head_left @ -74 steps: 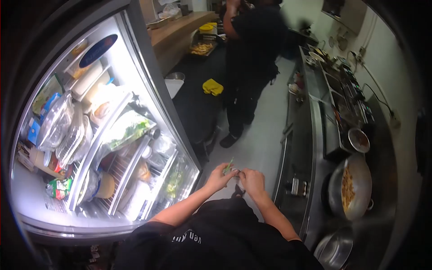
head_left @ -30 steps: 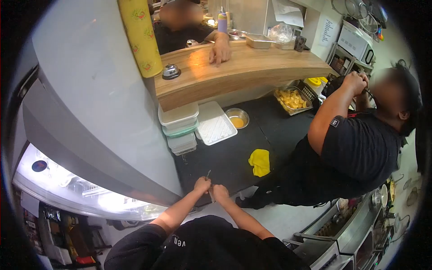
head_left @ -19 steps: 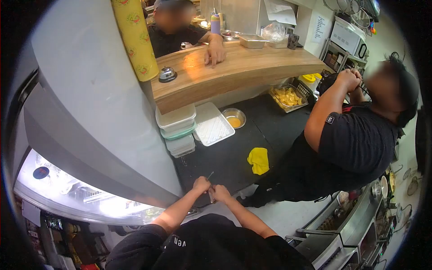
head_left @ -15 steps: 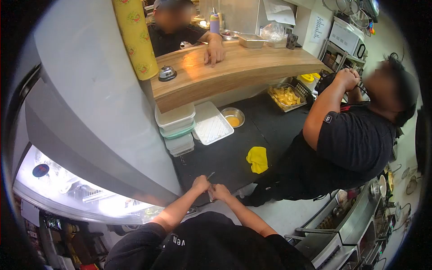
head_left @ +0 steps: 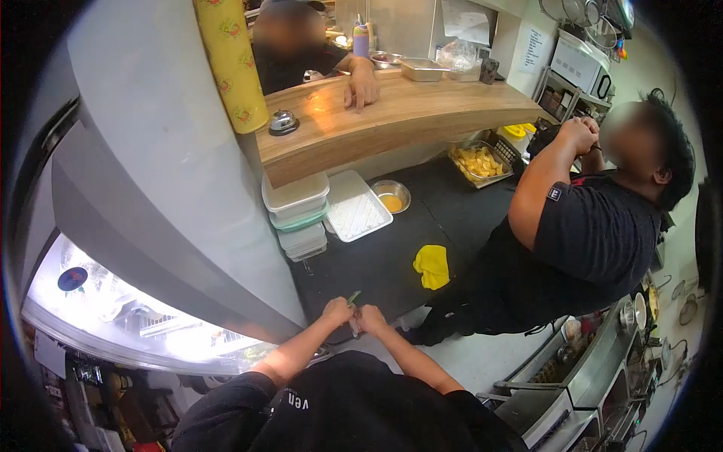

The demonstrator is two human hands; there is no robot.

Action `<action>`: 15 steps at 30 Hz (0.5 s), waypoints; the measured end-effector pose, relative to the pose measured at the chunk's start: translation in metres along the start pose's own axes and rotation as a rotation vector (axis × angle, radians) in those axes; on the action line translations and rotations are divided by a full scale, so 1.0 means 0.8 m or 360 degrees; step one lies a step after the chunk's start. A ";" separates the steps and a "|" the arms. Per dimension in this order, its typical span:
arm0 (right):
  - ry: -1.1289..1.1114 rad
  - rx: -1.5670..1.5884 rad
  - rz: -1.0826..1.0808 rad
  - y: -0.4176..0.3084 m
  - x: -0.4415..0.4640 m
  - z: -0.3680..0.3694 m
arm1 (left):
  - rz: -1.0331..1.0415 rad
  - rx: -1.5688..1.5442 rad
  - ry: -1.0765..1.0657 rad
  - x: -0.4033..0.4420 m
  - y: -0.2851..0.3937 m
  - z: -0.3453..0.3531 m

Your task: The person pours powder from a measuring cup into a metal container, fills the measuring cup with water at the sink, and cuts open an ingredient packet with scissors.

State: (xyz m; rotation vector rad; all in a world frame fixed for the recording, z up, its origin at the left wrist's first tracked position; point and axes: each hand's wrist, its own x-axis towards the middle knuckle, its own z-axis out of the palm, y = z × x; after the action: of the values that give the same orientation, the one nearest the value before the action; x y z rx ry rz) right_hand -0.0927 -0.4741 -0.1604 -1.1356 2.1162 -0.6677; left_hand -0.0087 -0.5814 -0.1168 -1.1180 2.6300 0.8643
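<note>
My left hand [head_left: 338, 311] is closed at the near edge of the dark worktop [head_left: 354, 264]. A thin greenish piece [head_left: 354, 297] sticks out past its fingers, too small to name. Right beside it, my right hand [head_left: 369, 319] is closed too, its fingers curled in. Between the two hands hangs a small pale, shiny thing [head_left: 354, 327], whose kind I cannot make out. Further along the worktop lies a crumpled yellow cloth [head_left: 431, 267], apart from both hands.
Stacked lidded containers [head_left: 295, 197], a white tray [head_left: 357, 207] and a metal bowl [head_left: 407, 197] stand under the wooden shelf [head_left: 392, 113]. A tray of yellow wedges [head_left: 480, 163] sits further right. One co-worker [head_left: 587, 218] stands at right; another person's hand [head_left: 362, 87] rests on the shelf.
The thin piece at my left hand has turned slightly and shows greener. Both hands stay close together in nearly the same place. The view has shifted a little.
</note>
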 end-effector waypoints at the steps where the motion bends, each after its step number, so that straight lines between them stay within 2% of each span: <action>1: 0.0011 -0.0029 0.0023 -0.006 -0.001 -0.002 | -0.0119 -0.0110 -0.0119 -0.009 0.009 -0.014; 2: 0.0024 -0.0058 0.0046 -0.011 -0.001 -0.004 | -0.0236 -0.0221 -0.0238 -0.013 0.015 -0.022; 5: 0.0109 -0.0092 0.0044 -0.038 -0.012 -0.013 | -0.0395 -0.0425 -0.0162 -0.008 0.010 -0.022; 9: 0.0141 -0.0088 0.0096 -0.037 -0.003 0.003 | -0.0422 -0.0506 -0.0120 0.002 0.002 -0.017; 12: 0.0222 -0.0234 -0.0055 -0.038 -0.001 0.006 | -0.0424 -0.0352 -0.0171 0.014 -0.009 -0.011; 14: 0.0324 -0.0236 0.0092 -0.041 0.001 0.008 | -0.0108 0.0054 0.0171 0.019 -0.022 0.001; 15: 0.0240 -0.0270 0.0054 -0.038 0.002 0.005 | -0.0080 0.0095 0.0147 0.023 -0.028 0.007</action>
State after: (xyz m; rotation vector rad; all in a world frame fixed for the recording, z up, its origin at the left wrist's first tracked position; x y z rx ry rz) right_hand -0.0740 -0.4914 -0.1426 -1.1685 2.3518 -0.5827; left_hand -0.0068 -0.6016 -0.1380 -1.2319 2.6690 0.7368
